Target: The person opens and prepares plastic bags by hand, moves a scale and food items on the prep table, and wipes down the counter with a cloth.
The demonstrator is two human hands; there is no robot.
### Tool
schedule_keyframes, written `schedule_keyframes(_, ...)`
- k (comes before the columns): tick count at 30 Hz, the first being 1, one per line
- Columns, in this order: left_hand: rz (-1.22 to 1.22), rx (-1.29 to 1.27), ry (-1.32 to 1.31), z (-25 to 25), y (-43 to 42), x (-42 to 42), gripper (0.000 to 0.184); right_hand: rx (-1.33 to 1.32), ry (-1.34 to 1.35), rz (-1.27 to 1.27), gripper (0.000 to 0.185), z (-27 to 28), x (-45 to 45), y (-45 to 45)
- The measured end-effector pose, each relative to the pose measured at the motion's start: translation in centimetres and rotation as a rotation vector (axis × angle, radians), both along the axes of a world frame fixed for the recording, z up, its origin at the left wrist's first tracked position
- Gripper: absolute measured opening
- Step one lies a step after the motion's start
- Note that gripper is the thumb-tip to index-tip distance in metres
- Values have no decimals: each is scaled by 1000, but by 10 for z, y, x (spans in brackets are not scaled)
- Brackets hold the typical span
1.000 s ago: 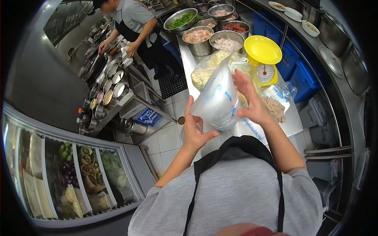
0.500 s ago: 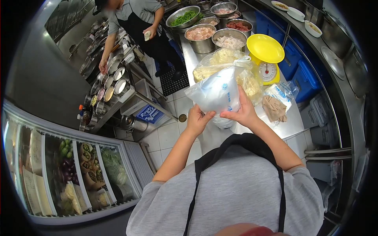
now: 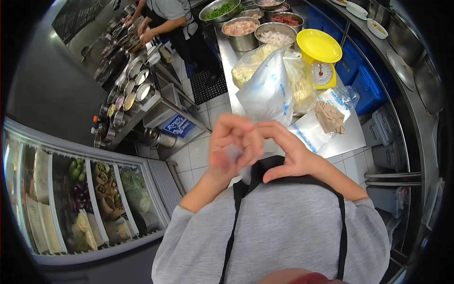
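Note:
In front of my chest, my left hand (image 3: 234, 146) is curled around a small, blurred piece of translucent plastic (image 3: 232, 152). My right hand (image 3: 291, 154) is beside it, fingers bent and thumb spread away, with nothing visible in its palm; its fingertips are close to those of my left hand. Just beyond them, a white plastic bag with blue print (image 3: 267, 92) stands on the steel table (image 3: 343, 142), pointed end up. Clear bags of pale yellow food, perhaps noodles (image 3: 302, 90), lie behind and beside it.
A yellow scale (image 3: 323, 73) stands beside the bags, near a crumpled brown cloth or paper (image 3: 329, 117). Metal bowls of meat (image 3: 240, 35) and greens (image 3: 221, 12) fill the far end. A co-worker (image 3: 172, 28) stands at the stove side; a glass-topped chiller (image 3: 156, 189) is at left.
Both hands have let go of the white bag, now on the table, and drawn back toward my chest. A flat printed plastic sheet shows at right. The co-worker has turned toward the stove.

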State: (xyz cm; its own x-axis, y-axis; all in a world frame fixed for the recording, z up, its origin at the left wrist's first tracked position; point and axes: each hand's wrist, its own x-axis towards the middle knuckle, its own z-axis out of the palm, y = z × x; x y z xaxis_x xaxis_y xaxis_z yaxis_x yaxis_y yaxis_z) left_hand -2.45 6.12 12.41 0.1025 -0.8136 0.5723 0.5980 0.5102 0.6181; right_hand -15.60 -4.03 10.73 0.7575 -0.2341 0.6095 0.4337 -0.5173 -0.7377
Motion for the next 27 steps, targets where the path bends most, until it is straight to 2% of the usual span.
schedule_keyframes(1,6,7,5,1,-11,0,63,27,-7,76,39,3,3,1)
schedule_keyframes(2,12,-92,-71,0,-23,-1,60,23,21,169,31,-6,2,-4)
schedule_keyframes(4,11,-193,-144,3,-32,-6,59,14,61,94,26,-4,-9,-16)
schedule_keyframes(5,355,-142,-465,8,-34,-10,61,1,98,18,22,-4,-16,-21)
schedule_keyframes(7,694,-79,-775,7,-35,-17,65,205,-46,-221,15,-11,-29,-26)
schedule_keyframes(9,444,282,-769,0,-34,-24,76,425,19,-326,15,-12,-45,-39)
schedule_keyframes(11,410,329,-759,3,-37,-23,78,341,57,-384,17,-7,-61,-53)
schedule_keyframes(13,216,421,-548,12,-38,-26,77,285,103,-354,19,4,-72,-60)
schedule_keyframes(15,203,401,-541,11,-42,-28,72,107,154,-236,22,11,-77,-66)
schedule_keyframes(17,37,457,-443,4,-50,-24,61,38,210,-220,24,22,-80,-67)
schedule_keyframes(18,40,448,-450,1,-51,-22,61,-38,254,-221,24,26,-81,-67)
schedule_keyframes(20,106,490,-681,-2,-52,-19,32,-124,292,-216,23,30,-82,-68)
schedule_keyframes(21,110,478,-687,2,-52,-21,32,-134,285,-220,23,31,-84,-71)
schedule_keyframes(23,58,570,-644,12,-51,-26,18,-65,360,-361,21,32,-88,-76)
schedule_keyframes(24,50,499,-587,9,-53,-27,16,-152,290,-522,23,29,-85,-78)
schedule_keyframes(25,53,492,-589,8,-54,-26,16,-157,286,-523,23,30,-81,-80)
schedule_keyframes(27,106,478,-520,8,-58,-25,15,-566,-100,-1154,32,35,-69,-81)
